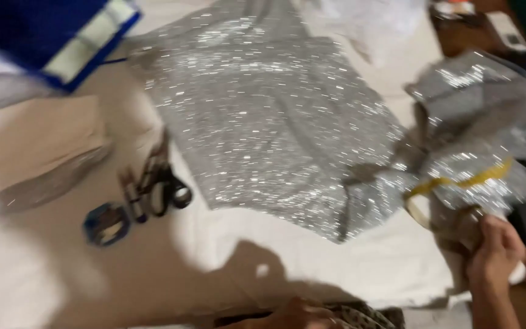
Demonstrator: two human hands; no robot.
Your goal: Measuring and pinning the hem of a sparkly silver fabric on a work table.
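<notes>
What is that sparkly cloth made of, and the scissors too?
The sparkly cloth looks like soft grey fabric covered in tiny silver sequins or glitter threads: it drapes, folds and throws back lots of small flashes of light. The scissors look like dull metal blades with dark, probably plastic, handle loops, though the picture is blurry.

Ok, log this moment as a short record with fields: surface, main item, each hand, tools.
surface: white cloth-covered table
main item: silver sequined fabric spread flat, its right part bunched and lifted
right hand: grips the bunched fabric edge by a yellow tape measure
left hand: at the bottom edge, mostly out of frame, grip unclear
tools: black scissors and a round blue item, left of the fabric
image: motion-blurred
</notes>
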